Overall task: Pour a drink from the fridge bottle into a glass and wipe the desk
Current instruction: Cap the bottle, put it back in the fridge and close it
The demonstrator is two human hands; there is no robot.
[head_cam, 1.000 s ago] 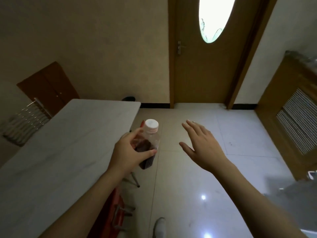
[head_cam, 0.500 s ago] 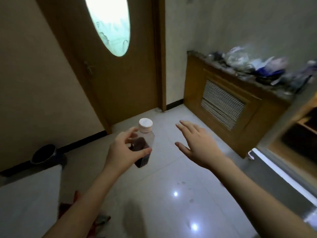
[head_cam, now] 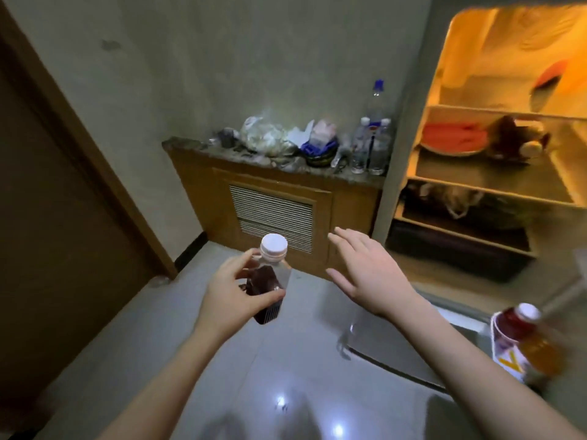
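Note:
My left hand grips a small clear bottle with a white cap and dark drink in its lower part, held upright over the tiled floor. My right hand is spread flat with its fingers apart, holding nothing, to the right of the bottle and pointing toward the fridge. The fridge stands with its door swung wide, its lit shelves showing a plate with red food. No glass and no desk are in view.
A wooden radiator cabinet against the wall carries bags, clutter and clear water bottles. A brown door fills the left. In the fridge door rack at lower right sits a red and orange bottle. The glossy floor lies below.
My view has swung right, from the white table and the door to the cabinet and the fridge interior. Both hands keep their pose, the left still holding the bottle.

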